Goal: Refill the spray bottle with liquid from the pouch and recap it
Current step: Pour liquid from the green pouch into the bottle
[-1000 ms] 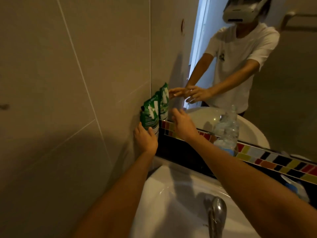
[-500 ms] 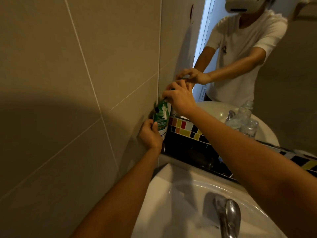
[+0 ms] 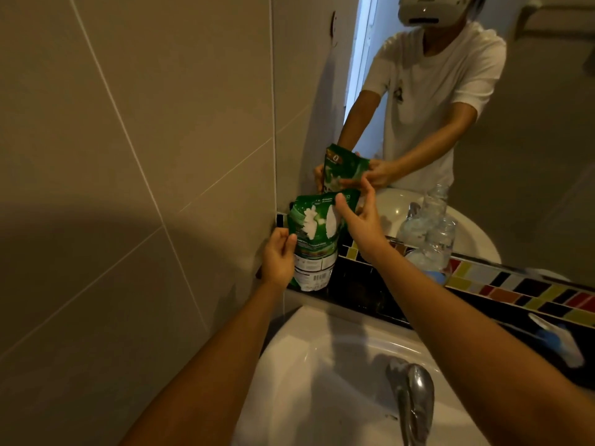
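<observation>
A green refill pouch (image 3: 317,239) with white print stands upright in the corner above the sink, its face turned toward me. My left hand (image 3: 278,257) grips its lower left edge, thumb on the front. At the pouch's top right corner, my right hand (image 3: 360,217) pinches it, thumb on the front and fingers behind. A clear plastic bottle (image 3: 442,244) stands uncapped on the dark ledge to the right, apart from both hands. The mirror repeats the pouch and hands.
A white sink (image 3: 309,365) with a chrome faucet (image 3: 413,397) lies below my arms. Beige tiled wall (image 3: 128,188) closes the left side. A coloured tile strip (image 3: 515,284) runs under the mirror. A white and blue object (image 3: 560,344) lies on the ledge at right.
The pouch now faces me, wider and more open to view. My right hand slid from its top to the upper right corner. My left hand stays at the lower left edge.
</observation>
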A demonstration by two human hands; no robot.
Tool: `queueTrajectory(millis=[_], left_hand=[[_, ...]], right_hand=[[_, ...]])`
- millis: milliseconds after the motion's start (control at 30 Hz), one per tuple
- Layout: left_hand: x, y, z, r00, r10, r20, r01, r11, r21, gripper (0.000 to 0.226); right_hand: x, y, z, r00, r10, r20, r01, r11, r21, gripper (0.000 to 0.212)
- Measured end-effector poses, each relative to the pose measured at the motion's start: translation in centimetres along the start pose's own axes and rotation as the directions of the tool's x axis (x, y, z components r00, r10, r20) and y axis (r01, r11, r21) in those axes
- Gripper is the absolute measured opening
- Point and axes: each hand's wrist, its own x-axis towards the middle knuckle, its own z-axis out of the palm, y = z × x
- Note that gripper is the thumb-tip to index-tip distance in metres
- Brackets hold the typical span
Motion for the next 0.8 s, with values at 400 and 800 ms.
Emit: queueTrajectory(millis=[400,800], left_hand=[[-3.3,0.0,0.7,0.999,-0.027,-0.030,0.025,0.998,-0.065,0.023],[-11.2,10.1,9.1,0.938,0.191,0.288,-0.146,0.974,-0.171,0.031]], right_hand=[[-4.2,3.5,-0.6,0.999,0.010,-0.052,-0.014,0.997,-0.077,0.022],[-10.3,-7.2,-10.2,0.827,-0.297,-0.477,0.215,0.952,-0.220,0.032]])
